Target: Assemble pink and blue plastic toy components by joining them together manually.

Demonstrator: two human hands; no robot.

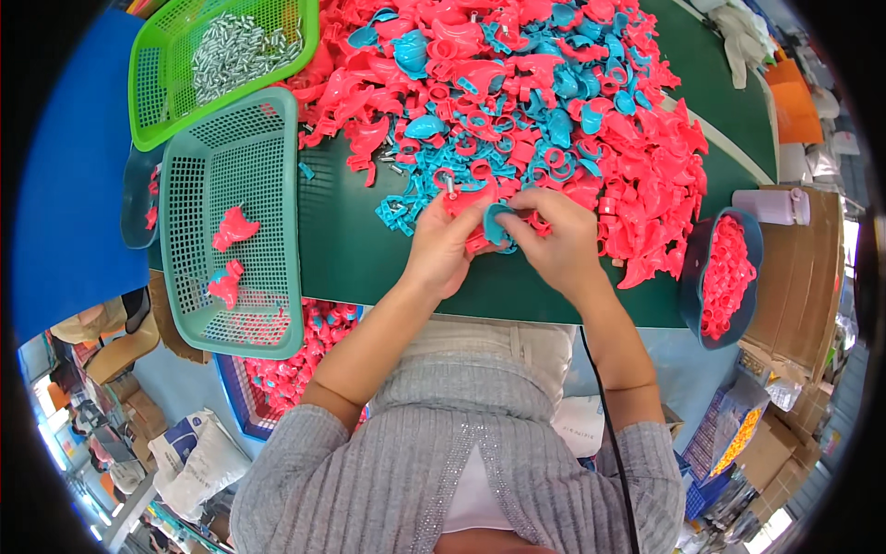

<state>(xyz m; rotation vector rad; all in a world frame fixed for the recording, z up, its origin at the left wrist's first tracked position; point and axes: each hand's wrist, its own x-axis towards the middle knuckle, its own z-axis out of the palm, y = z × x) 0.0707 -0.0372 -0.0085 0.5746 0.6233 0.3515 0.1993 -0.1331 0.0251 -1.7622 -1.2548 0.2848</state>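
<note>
Both hands meet at the near edge of a green table (369,249): the left hand (443,245) pinches a red plastic part (475,242), and the right hand (554,242) presses a blue part (498,226) against it. Left of the hands sits a teal basket (231,222); right, a dark bowl (724,277) of red rings. Beyond the hands spreads a pile of parts (554,102), with a green basket (212,65) of metal pieces far left

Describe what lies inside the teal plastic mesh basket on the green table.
Inside the teal plastic mesh basket lie a few assembled pink plastic pieces, one near its middle, others lower down. The mesh floor elsewhere is bare. Through the mesh, anything beneath cannot be made out clearly.
</note>
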